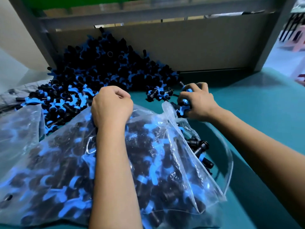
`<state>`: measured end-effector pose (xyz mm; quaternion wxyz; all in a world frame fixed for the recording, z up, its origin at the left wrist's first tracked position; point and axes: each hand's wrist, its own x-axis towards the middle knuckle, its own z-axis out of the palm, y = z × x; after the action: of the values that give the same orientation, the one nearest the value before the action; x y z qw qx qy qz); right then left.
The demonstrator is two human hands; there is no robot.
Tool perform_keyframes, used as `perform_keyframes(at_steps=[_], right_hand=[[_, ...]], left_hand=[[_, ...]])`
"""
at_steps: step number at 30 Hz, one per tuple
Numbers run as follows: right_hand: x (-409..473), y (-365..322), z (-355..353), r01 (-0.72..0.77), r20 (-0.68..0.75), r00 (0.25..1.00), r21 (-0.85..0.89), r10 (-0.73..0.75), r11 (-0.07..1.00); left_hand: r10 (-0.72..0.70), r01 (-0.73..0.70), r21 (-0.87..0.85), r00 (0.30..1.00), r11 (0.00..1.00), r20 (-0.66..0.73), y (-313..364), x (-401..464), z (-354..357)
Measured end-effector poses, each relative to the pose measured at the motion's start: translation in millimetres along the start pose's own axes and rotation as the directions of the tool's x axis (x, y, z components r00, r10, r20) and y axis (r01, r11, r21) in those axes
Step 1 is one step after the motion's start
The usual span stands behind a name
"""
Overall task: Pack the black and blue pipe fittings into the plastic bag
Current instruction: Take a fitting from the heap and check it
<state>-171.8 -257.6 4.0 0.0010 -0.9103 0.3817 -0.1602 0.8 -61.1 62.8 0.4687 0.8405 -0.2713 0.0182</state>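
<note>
A big heap of black and blue pipe fittings (105, 66) lies at the back of the teal table, against a cardboard wall. In front of it lies a clear plastic bag (158, 164), largely filled with the same fittings. My left hand (111, 106) grips the bag's upper edge in a fist, at the near side of the heap. My right hand (197, 101) holds a handful of fittings (184, 105) right at the bag's open mouth. A small loose cluster of fittings (159, 93) lies between my two hands.
A second clear bag (18, 126) with fittings lies at the left. The cardboard wall (206, 50) and a grey frame close off the back. Bare teal table (257, 109) extends to the right of the bag.
</note>
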Motion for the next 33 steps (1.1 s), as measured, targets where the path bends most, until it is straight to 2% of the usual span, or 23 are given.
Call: perform_keyframes(at_steps=[3,6,9,11,12,14,16,19,20,22,24,27,30,31,33], right_hand=[[-5.2,1.7,-4.0,0.031,-0.012,0.999,-0.03,-0.031,0.999],[-11.1,6.9,-11.3,0.023,-0.053,0.998,0.017,-0.022,1.0],[-15.8,13.0,-21.5,-0.054,-0.177,0.981,0.131,0.077,0.99],[-19.2,13.8,-29.5,-0.099,-0.253,0.952,0.271,0.17,0.958],[-21.8,13.3,-35.1,-0.1,-0.253,0.944,0.388,0.21,0.916],[-29.0,8.8,-46.9,-0.063,-0.191,0.951,0.655,0.245,0.753],[-39.2,2.3,-58.3,-0.024,-0.113,0.974,0.813,0.198,0.582],[-54.2,-5.3,-70.8,0.002,-0.012,0.999,0.958,0.032,0.286],[-57.4,-7.0,-72.5,0.002,-0.004,1.0,0.978,0.012,0.208],[-61.4,-9.1,-72.5,-0.015,0.009,0.998,0.994,0.06,0.105],[-62.9,-11.4,-69.6,-0.021,0.014,0.993,0.998,0.118,0.056],[-63.3,-16.1,-65.1,-0.016,0.016,0.994,1.0,0.107,0.0],[-62.1,-15.2,-61.1,-0.022,0.028,0.998,0.993,0.048,-0.114],[-61.8,-14.1,-59.8,-0.013,0.016,1.0,0.995,0.027,-0.102],[-61.6,-13.0,-56.1,0.033,-0.032,0.999,0.999,-0.01,0.041]], left_hand=[[0.006,-0.006,-0.012,1.0,1.0,0.001,-1.4,0.0,0.7],[0.011,-0.013,-0.083,1.0,0.996,-0.027,0.4,-0.5,0.4],[0.077,-0.084,-0.182,0.996,0.98,-0.047,8.2,-2.0,2.2],[0.147,-0.151,-0.242,0.989,0.959,-0.035,16.0,-3.9,5.7],[0.19,-0.187,-0.279,0.982,0.942,-0.017,21.1,-5.9,8.6],[0.29,-0.257,-0.349,0.956,0.901,0.044,31.1,-11.6,15.0],[0.38,-0.292,-0.408,0.913,0.865,0.152,38.7,-17.0,21.8],[0.436,-0.243,-0.491,0.837,0.837,0.33,45.0,-25.2,30.9],[0.441,-0.222,-0.52,0.829,0.825,0.345,46.1,-27.7,32.5],[0.442,-0.182,-0.574,0.825,0.799,0.352,46.8,-31.2,34.4],[0.429,-0.116,-0.611,0.813,0.783,0.395,46.0,-32.6,34.3],[0.414,-0.064,-0.613,0.791,0.788,0.45,44.5,-32.8,34.4],[0.366,-0.045,-0.624,0.842,0.78,0.397,43.4,-32.3,37.0],[0.348,-0.032,-0.631,0.855,0.775,0.385,42.5,-31.3,37.4],[0.347,-0.019,-0.636,0.85,0.771,0.396,39.1,-28.7,36.8]])
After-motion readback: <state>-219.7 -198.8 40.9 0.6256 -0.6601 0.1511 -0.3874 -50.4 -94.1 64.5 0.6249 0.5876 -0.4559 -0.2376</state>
